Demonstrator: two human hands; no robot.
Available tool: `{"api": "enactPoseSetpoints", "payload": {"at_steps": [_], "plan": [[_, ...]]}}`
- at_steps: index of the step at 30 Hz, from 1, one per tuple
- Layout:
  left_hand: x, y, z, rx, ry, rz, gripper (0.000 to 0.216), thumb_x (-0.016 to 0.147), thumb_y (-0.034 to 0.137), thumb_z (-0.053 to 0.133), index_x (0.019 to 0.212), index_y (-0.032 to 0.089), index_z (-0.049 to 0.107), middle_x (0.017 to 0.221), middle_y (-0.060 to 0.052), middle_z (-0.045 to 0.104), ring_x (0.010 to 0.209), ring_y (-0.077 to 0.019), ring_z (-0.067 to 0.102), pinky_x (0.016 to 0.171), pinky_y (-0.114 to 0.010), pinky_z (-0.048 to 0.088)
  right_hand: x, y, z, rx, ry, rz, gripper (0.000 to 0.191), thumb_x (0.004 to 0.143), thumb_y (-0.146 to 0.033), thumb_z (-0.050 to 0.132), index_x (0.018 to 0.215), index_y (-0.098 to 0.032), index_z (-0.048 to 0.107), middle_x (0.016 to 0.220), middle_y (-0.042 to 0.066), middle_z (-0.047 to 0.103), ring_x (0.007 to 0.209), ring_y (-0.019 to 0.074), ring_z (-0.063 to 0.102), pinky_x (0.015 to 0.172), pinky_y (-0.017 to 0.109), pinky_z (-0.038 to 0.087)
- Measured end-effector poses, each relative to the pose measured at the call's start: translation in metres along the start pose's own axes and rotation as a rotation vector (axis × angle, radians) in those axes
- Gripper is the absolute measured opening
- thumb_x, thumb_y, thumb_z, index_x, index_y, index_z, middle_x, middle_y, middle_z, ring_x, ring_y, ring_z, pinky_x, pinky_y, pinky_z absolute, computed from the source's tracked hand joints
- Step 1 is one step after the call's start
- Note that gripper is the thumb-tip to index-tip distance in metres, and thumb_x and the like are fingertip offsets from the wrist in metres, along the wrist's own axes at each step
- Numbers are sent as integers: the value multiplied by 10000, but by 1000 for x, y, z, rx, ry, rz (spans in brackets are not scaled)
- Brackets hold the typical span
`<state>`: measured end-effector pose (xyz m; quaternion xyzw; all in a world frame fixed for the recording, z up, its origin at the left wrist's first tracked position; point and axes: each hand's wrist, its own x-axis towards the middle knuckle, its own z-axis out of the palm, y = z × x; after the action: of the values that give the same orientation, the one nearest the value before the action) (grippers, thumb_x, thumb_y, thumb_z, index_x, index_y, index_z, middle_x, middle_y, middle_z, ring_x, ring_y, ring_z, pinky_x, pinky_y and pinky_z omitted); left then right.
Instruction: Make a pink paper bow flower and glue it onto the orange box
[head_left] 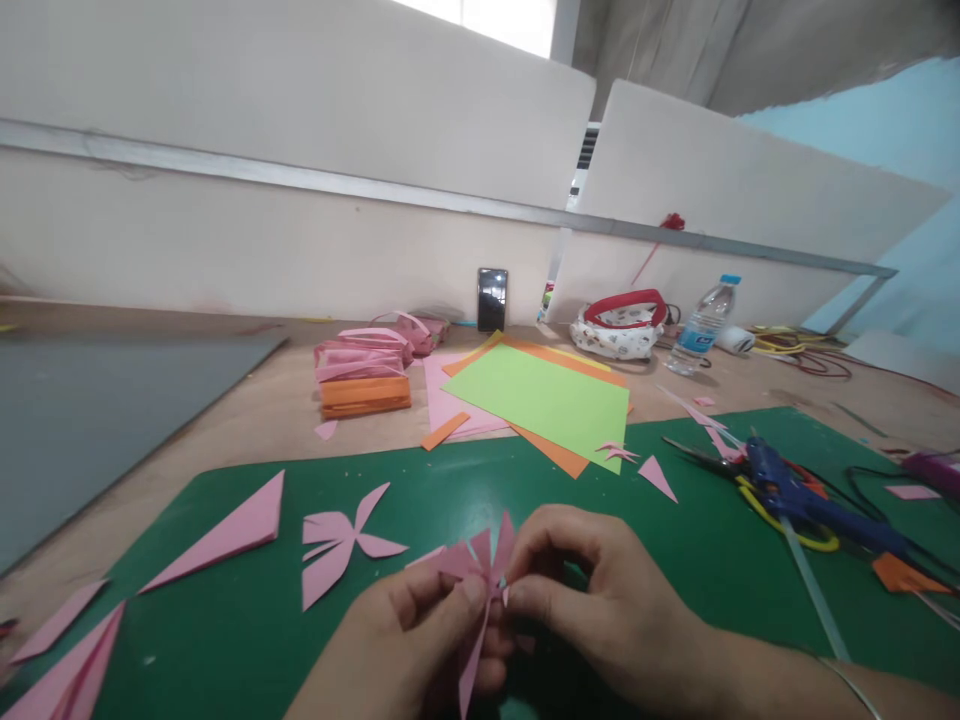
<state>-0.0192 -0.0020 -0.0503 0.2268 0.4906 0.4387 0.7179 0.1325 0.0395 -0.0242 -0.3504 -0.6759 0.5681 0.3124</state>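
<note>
Between thumb and fingers, my left hand (397, 650) grips a pink paper cutout (456, 560) with several petal-like points. My right hand (622, 590) pinches the same cutout near its centre, the fingertips of both hands almost meeting. Part of the paper is hidden behind the fingers. Flat on the green cutting mat (442, 485), left of my hands, lies another pink petal-shaped cutout (330, 553). Beyond it are a folded pink paper triangle (232, 530) and a second folded pink piece (71, 675) at the lower left.
Right of my hands lie a blue glue gun (799, 485) and scissors (821, 541) with yellow handles. Behind the mat are green paper sheets (540, 395), pink and orange paper bundles (364, 375), a phone (492, 298), a white pouch (616, 335) and a water bottle (697, 335).
</note>
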Motion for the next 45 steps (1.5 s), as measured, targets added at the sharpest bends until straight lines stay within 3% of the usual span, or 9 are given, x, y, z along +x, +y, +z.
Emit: {"api": "enactPoseSetpoints", "payload": {"at_steps": [10,19,26,32,45], "plan": [[4,-2,-4,96,17,10,356,638,437,738,738,97,702,641,-56,628,572,-124,514,552,-230,377,1,3,3,-386,75,-60,97,758,-90,532,714,-155,589,690,-7,601,647,103,549,595,210,440],[3,-5,-6,160,-12,63,396,706,521,639,638,130,638,565,0,531,537,-104,392,511,-226,286,0,5,7,-361,98,-26,60,773,-133,544,727,-164,568,712,-1,590,673,115,544,597,221,424],[7,-6,-4,-10,40,48,327,669,452,709,734,133,690,649,-28,612,611,-129,505,612,-250,392,0,4,2,-375,107,-181,145,801,-170,560,661,-172,524,724,-4,560,705,118,520,641,235,417],[2,-1,1,132,86,81,329,650,457,707,645,130,670,541,-5,564,522,-109,431,509,-223,323,1,5,5,-446,103,-195,165,785,-94,530,642,-168,496,726,2,551,694,111,519,644,229,423],[1,-2,1,187,118,124,331,611,470,715,546,155,635,492,7,539,496,-131,456,516,-254,383,1,6,6,-497,95,-231,157,764,-74,530,637,-161,498,754,27,561,723,130,526,664,244,434]]}}
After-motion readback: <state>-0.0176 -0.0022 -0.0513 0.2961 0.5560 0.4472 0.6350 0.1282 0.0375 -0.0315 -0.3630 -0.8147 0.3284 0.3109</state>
